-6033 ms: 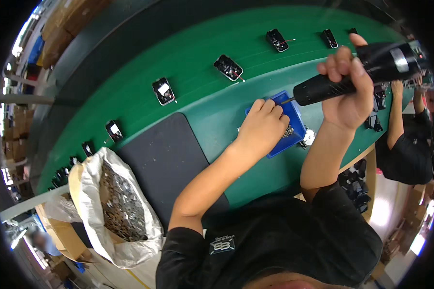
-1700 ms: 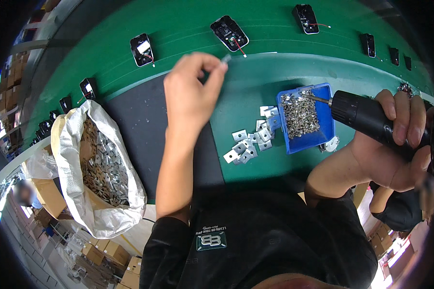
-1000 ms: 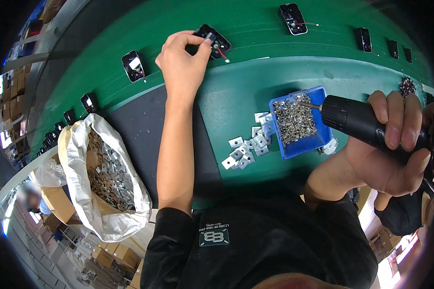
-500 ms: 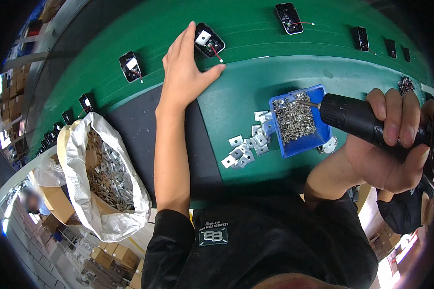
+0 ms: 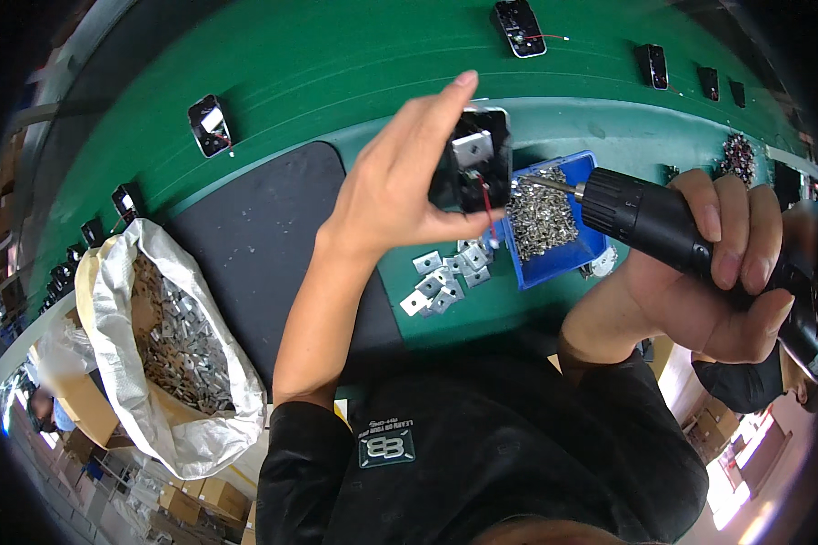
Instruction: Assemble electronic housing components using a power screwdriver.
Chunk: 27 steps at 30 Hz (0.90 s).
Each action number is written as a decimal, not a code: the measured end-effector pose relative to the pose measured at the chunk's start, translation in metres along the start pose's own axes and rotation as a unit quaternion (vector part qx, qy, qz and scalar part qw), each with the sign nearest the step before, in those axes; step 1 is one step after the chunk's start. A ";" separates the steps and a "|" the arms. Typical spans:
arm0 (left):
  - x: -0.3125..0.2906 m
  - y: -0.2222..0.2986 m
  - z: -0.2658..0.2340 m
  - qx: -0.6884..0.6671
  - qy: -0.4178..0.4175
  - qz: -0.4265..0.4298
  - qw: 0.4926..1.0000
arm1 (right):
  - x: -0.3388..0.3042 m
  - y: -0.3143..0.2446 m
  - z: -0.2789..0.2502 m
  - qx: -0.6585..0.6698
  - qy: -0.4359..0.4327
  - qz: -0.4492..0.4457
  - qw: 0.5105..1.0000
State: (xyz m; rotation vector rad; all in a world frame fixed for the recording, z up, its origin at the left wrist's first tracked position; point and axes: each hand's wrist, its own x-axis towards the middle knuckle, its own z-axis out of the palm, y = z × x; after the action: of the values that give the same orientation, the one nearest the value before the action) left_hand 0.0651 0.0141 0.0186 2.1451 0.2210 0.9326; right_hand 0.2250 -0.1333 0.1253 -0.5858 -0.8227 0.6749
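Note:
My left hand (image 5: 386,186) is closed round a black plastic housing (image 5: 497,173), lifted above the work surface left of the blue tray. Inside the housing lies a square metal plate (image 5: 471,150) with a hole, and a short red wire hangs from its lower end. My right hand (image 5: 682,304) grips a black electric screwdriver (image 5: 641,218), its bit pointing left over the small screws (image 5: 545,227) in the blue tray (image 5: 589,254). Whether a screw sits on the bit is too small to tell. Loose metal plates (image 5: 438,283) lie in a pile beside the tray.
More black housings, such as one with a white part (image 5: 209,125) and one at the top (image 5: 519,29), rest along the green belt (image 5: 336,64). A white sack (image 5: 123,350) of metal pieces stands left of the black mat (image 5: 254,236). Dark small parts (image 5: 738,159) lie far right.
My left hand has taken the housing off the green belt and brought it right and toward me, beside the tray. The screwdriver stays over the screws. The view has shifted slightly.

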 end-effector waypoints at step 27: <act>-0.001 0.015 0.012 -0.065 -0.006 -0.003 0.998 | 0.000 0.007 0.011 -0.048 -0.066 0.032 0.996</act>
State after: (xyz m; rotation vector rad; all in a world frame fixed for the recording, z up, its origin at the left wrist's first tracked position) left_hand 0.0707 -0.0036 0.0232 2.0296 0.1576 0.9047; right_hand 0.2141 -0.1260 0.1264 -0.6625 -0.9671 0.7408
